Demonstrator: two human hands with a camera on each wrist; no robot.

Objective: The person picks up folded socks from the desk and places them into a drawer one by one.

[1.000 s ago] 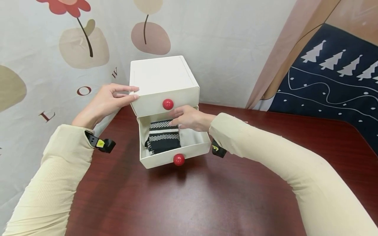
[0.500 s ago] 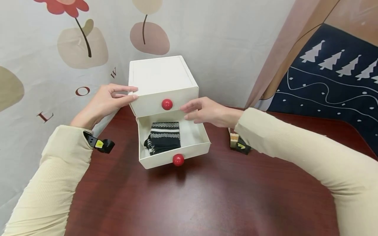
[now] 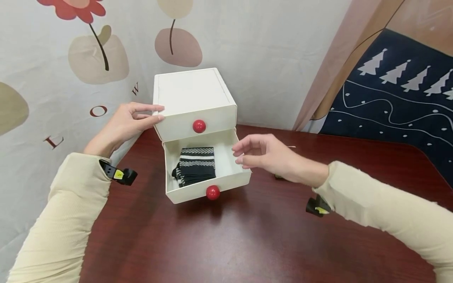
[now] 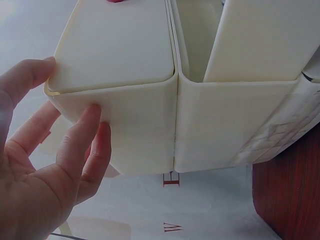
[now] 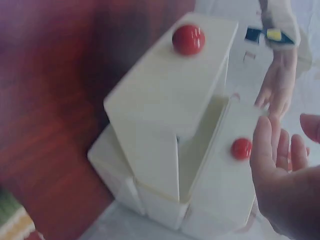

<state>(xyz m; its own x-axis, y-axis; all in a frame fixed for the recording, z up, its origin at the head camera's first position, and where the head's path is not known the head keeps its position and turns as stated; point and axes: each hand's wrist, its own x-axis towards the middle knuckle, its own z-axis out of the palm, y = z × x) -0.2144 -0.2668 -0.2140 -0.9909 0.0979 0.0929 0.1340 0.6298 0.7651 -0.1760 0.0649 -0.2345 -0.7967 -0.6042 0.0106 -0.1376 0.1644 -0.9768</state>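
Observation:
A white drawer cabinet (image 3: 192,90) with round red knobs stands at the back of the table. Its lower visible drawer (image 3: 209,188) is pulled out; the one above is closed. Inside the open drawer, toward its left, lies a folded black-and-white striped knit piece (image 3: 197,165), apparently socks. My left hand (image 3: 125,124) grips the cabinet's upper left front corner; the left wrist view shows its fingertips (image 4: 90,112) against the side wall. Beside the open drawer's right edge hovers my right hand (image 3: 272,157), fingers loosely bent, holding nothing.
On the table (image 3: 212,243), right of the cabinet, a dark thing (image 3: 278,177) is mostly hidden by my right hand. The right wrist view catches a green, white and orange striped fabric piece (image 5: 12,217). A printed curtain (image 3: 269,70) hangs close behind the cabinet.
My right hand has moved from over the open drawer out to the right, then down beside it. My left hand stays on the cabinet corner; drawer and folded knit piece have not moved.

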